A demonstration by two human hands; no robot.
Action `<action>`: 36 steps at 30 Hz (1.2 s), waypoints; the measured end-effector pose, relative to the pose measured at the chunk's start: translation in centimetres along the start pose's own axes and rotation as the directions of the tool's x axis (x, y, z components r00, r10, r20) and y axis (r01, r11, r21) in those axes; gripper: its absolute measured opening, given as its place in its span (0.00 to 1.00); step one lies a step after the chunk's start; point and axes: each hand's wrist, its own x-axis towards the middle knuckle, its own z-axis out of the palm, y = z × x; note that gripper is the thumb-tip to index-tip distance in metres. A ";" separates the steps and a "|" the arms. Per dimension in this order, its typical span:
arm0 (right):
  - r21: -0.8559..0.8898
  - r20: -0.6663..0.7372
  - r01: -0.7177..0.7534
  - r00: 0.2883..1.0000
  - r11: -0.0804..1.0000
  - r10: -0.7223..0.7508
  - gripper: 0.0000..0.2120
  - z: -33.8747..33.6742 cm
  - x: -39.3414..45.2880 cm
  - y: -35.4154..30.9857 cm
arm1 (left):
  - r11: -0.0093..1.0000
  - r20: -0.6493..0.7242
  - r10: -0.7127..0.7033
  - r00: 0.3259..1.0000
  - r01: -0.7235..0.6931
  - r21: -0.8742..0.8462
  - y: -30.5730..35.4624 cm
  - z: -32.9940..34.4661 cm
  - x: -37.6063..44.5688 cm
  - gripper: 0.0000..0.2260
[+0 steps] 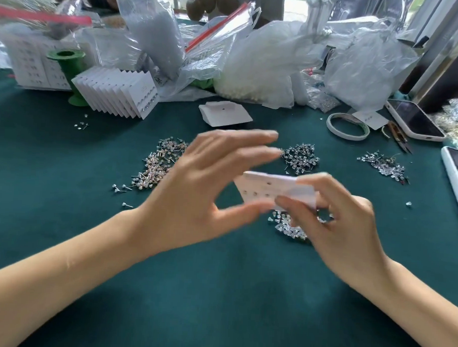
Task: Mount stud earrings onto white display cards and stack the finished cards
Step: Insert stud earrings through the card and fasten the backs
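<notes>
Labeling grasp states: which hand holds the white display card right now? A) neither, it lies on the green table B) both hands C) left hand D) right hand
D: the right hand pinches the small white display card above the dark green table, while the left hand hovers beside it with fingers spread, holding nothing.

On the desk [217, 291], three heaps of stud earrings lie in a row: one at left [157, 165], one in the middle [299, 158], one at right [385, 165]. Behind the left heap stands a fanned stack of cards [116, 92]; loose cards [224, 112] lie behind the middle. A tape roll [348, 130] and phone [414, 118] sit far right, plastic bags [266, 64] along the back.
</notes>
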 end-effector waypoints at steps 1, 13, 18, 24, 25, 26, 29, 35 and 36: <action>0.170 0.015 -0.159 0.987 0.973 0.158 0.08 0.1 0.2 -0.3 | 0.996 0.057 0.074 0.996 -0.077 0.052 -0.1 0.3 -0.1 0.22; 0.568 0.318 -0.605 0.787 0.559 0.528 0.16 1.0 3.3 -1.5 | 0.995 0.181 -0.103 0.978 0.104 0.003 -1.3 0.3 0.2 0.28; 0.389 0.377 -0.688 0.726 0.613 0.575 0.08 1.8 6.3 -0.5 | 0.967 0.132 -0.255 0.958 0.248 0.065 -4.5 -2.2 -0.2 0.29; -0.046 0.529 -0.453 0.745 0.890 0.407 0.04 4.3 8.1 0.2 | 0.884 0.044 -0.465 0.884 0.460 0.086 -7.9 -4.4 -3.0 0.30; -0.132 0.548 -0.393 0.736 0.910 0.397 0.03 4.8 8.2 0.2 | 0.879 0.047 -0.474 0.879 0.469 0.091 -8.1 -4.3 -3.3 0.30; -0.216 0.550 -0.323 0.739 0.921 0.388 0.02 5.2 8.3 0.2 | 0.876 0.050 -0.478 0.877 0.473 0.092 -8.2 -4.2 -3.5 0.30; -0.331 0.522 -0.215 0.769 0.919 0.368 0.04 6.0 8.2 -0.1 | 0.878 0.046 -0.475 0.879 0.470 0.095 -8.5 -3.9 -3.5 0.31; -0.302 0.477 -0.142 0.833 0.943 0.278 0.04 6.6 7.7 -0.8 | 0.884 0.048 -0.458 0.887 0.450 0.128 -8.8 -3.7 -3.8 0.31; -0.281 0.478 -0.124 0.842 0.952 0.250 0.05 6.6 7.7 -0.9 | 0.885 0.049 -0.457 0.888 0.448 0.126 -8.8 -3.7 -3.8 0.31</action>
